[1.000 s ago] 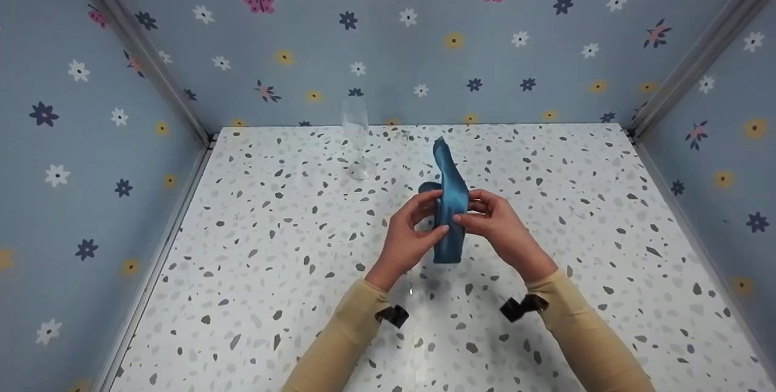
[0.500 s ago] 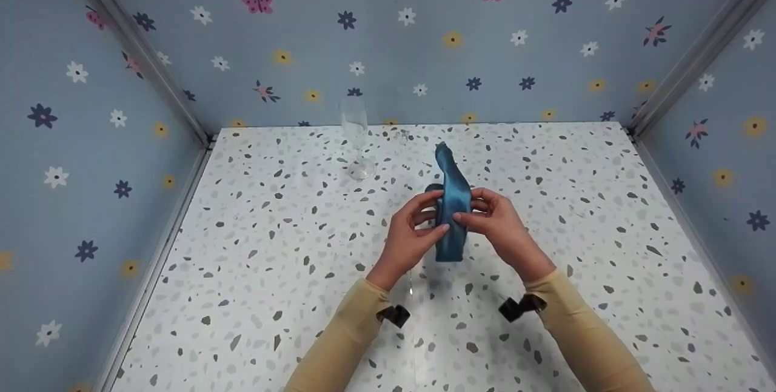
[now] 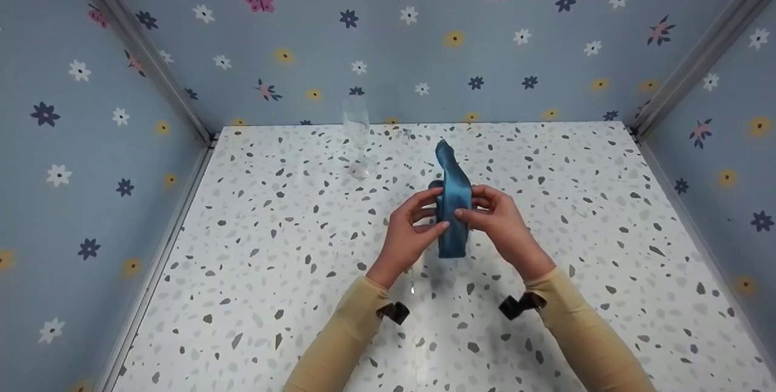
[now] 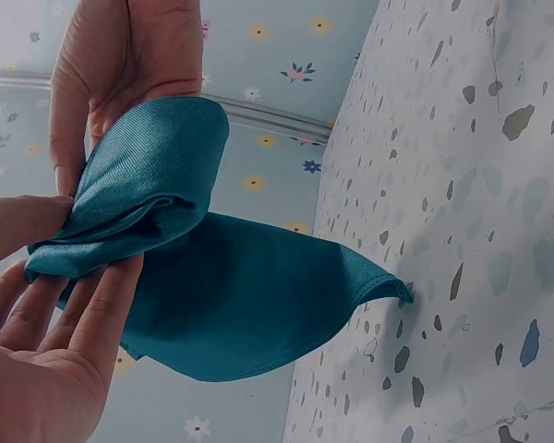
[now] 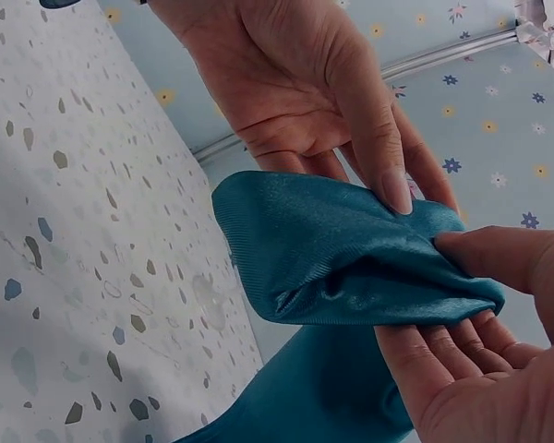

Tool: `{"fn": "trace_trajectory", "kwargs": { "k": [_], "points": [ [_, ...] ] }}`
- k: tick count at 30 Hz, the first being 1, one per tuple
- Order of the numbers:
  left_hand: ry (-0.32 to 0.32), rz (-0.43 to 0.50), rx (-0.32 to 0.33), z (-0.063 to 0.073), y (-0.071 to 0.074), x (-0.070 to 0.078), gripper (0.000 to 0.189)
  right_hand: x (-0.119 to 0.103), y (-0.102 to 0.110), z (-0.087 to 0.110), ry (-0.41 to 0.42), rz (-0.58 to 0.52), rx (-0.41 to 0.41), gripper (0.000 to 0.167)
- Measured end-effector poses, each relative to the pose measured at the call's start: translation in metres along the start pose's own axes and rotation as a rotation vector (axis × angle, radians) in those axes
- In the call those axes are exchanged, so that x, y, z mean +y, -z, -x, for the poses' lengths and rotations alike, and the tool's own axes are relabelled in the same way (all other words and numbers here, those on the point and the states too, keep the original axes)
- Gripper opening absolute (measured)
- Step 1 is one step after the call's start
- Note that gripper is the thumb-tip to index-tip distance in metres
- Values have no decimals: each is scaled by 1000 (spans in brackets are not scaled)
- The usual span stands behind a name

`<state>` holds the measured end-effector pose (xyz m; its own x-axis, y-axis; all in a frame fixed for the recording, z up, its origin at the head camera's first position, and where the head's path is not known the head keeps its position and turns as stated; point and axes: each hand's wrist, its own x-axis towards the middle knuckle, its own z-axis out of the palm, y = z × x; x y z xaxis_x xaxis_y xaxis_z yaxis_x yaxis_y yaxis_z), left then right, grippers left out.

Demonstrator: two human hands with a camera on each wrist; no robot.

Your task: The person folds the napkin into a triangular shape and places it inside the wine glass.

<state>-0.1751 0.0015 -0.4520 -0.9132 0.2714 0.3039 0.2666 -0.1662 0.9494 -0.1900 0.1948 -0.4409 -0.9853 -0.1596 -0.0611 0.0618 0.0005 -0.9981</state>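
Observation:
A teal satiny cloth napkin (image 3: 454, 240) is held up over the table between the two hands, folded into a narrow band with a loose pointed tail. In the left wrist view the napkin (image 4: 157, 152) shows rolled, layered folds, and its tail hangs out towards the tabletop. My left hand (image 3: 405, 235) pinches the folded part from the left, thumb on the near side and fingers behind. From the right, my right hand (image 3: 506, 225) grips the same folds between thumb and fingers. In the right wrist view an open pocket shows between the layers of the napkin (image 5: 323, 249).
A clear stemmed flute glass (image 3: 357, 131) stands upright at the back of the speckled white table (image 3: 254, 295), left of the napkin. Blue flowered panels (image 3: 388, 34) enclose the back and both sides.
Both hands stay nearly in place. The napkin's lower end has risen slightly and shifted a little right, and less of its rear fold shows beyond the left fingers.

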Motion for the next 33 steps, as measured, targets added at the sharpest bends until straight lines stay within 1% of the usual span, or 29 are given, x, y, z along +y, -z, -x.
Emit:
{"fn": "trace_trajectory", "kwargs": {
  "k": [7,12,21,27,33],
  "points": [
    [-21,-10,-1,-3,0,0,52,1,3,-3,11,-19,-2,42],
    [-20,-7,2,-4,1,0,52,2,5,-4,16,-40,-14,42],
    [-8,-20,-5,-5,1,-1,52,4,6,-5,9,-59,2,40],
    [-14,-13,-9,-6,3,-2,52,5,9,-6,10,-38,37,41],
    [-14,19,8,-2,14,-9,50,6,17,-8,12,-24,84,39]
  ]
}}
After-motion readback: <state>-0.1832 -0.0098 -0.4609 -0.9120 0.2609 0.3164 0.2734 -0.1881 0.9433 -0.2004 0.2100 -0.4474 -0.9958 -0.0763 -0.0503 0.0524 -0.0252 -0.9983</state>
